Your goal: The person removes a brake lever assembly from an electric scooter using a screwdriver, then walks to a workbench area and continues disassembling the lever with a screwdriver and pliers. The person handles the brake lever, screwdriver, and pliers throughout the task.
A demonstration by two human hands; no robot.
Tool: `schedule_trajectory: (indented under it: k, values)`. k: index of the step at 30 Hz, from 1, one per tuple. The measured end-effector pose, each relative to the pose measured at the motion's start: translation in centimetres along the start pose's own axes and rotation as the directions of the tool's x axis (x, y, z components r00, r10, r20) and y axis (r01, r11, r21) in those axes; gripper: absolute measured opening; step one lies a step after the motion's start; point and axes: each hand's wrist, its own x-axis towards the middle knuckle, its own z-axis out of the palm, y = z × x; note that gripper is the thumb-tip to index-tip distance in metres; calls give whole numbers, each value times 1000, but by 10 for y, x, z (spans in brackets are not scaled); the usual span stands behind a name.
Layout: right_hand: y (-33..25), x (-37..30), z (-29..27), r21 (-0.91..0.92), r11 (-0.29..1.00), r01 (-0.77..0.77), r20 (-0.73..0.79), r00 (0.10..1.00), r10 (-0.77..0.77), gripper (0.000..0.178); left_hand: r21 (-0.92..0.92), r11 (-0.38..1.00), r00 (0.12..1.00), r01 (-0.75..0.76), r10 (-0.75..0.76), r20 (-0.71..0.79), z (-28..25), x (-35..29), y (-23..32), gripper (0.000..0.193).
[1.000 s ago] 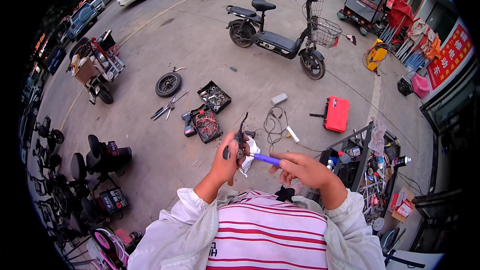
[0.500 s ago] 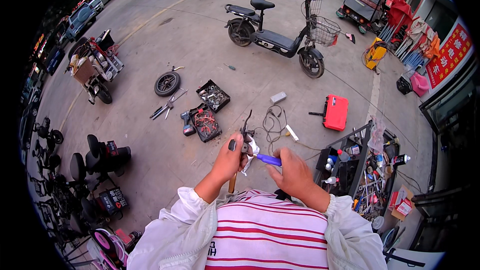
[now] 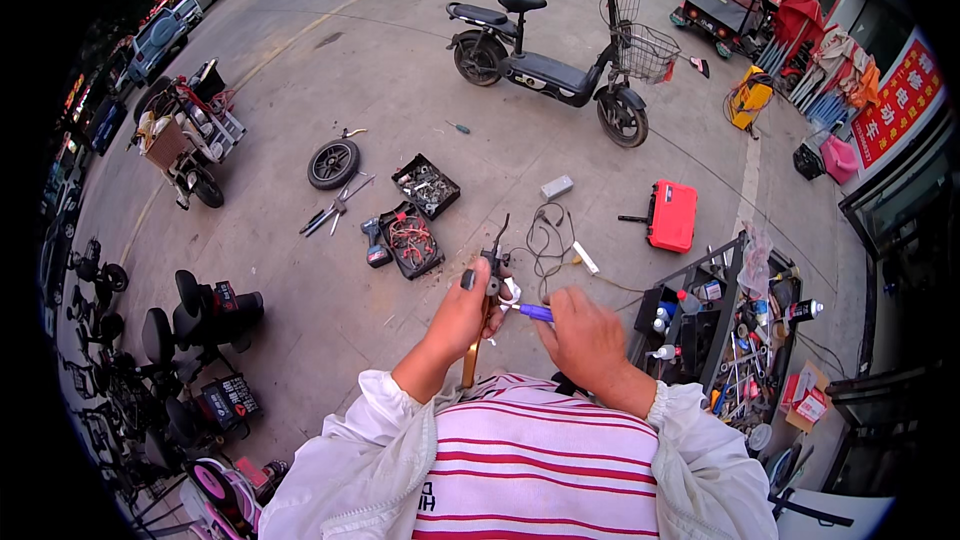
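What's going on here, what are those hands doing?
Someone's left hand holds a small dark part with a gold-coloured bar. Their right hand grips a purple-handled tool pointed at it; whether they touch is too small to tell. A loose wheel lies on the ground ahead, and a black scooter stands farther off.

Near and right of one loose wheel (image 3: 333,164) you have two open black boxes (image 3: 446,203) and one cordless drill (image 3: 373,240); farther right, one purple-handled tool (image 3: 535,312) and one red case (image 3: 672,216).
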Motion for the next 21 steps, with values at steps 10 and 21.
schedule_trajectory:
  k: [10,21]
  values:
    - [13,-4,15,242,970,23,73,996,-41,22,159,985,997,-72,73,-5,0,-9,-7,53]
    - [27,-5,35,465,879,-108,318,947,-52,25,362,919,988,-155,149,45,-2,-9,-13,40]
